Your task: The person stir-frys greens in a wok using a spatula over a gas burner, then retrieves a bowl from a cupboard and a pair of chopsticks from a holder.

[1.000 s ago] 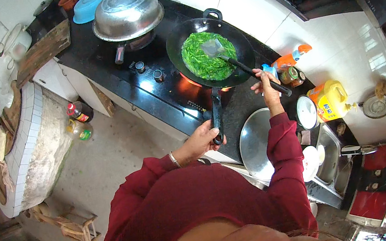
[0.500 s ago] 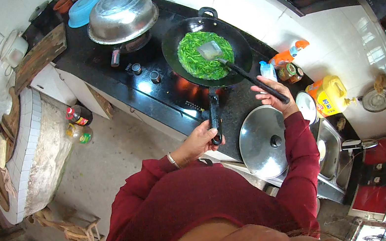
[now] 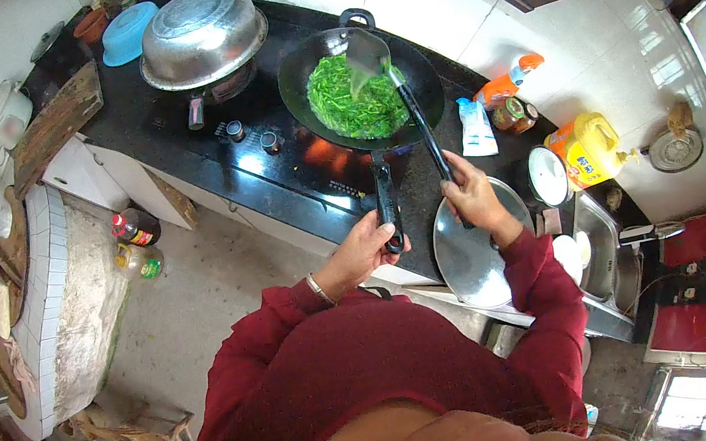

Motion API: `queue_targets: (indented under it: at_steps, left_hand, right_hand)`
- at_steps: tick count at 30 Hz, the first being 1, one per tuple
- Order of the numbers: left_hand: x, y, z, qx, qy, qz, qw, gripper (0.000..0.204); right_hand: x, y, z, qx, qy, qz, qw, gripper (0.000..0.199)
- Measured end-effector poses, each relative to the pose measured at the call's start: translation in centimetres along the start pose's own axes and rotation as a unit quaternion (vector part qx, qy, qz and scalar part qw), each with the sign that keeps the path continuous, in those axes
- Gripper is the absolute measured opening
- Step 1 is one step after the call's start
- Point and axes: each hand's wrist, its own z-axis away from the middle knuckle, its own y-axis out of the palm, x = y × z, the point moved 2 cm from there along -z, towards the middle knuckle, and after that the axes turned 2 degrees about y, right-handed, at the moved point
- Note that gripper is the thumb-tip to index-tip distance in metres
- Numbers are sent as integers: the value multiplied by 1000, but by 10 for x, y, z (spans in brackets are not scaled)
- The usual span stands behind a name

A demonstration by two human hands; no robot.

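Spatula [image 3: 375, 62] raised since earlier, right hand [image 3: 473, 198] gripping it, left hand [image 3: 370, 245] gripping wok [image 3: 425, 91] of greens [image 3: 349, 102]

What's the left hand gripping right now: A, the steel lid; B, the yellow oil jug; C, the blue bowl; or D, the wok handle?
D: the left hand is closed around the end of the wok handle, while the right hand holds the spatula over the greens.

Hands [image 3: 372, 245] on wok handle [image 3: 385, 202], spatula [image 3: 410, 111]
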Motion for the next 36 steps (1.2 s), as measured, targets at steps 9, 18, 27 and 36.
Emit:
queue_targets:
  at_steps: [9, 18, 27, 36]
  left_hand:
    - [4, -3, -5, 61, 22, 41, 997, 30]
    - [3, -1, -2, 64, 12, 32, 997, 25]
    - [2, -1, -2, 61, 4, 45, 997, 32]
    - [5, -5, -2, 57, 13, 36, 998, 30]
  right_hand:
    - [-71, 24, 29, -106, 31, 173, 979, 23]
    - [-30, 35, 45, 17, 223, -203, 953, 18]
    - [-33, 26, 49, 153, 156, -487, 846, 22]
    - [-49, 10, 30, -146, 37, 184, 971, 24]
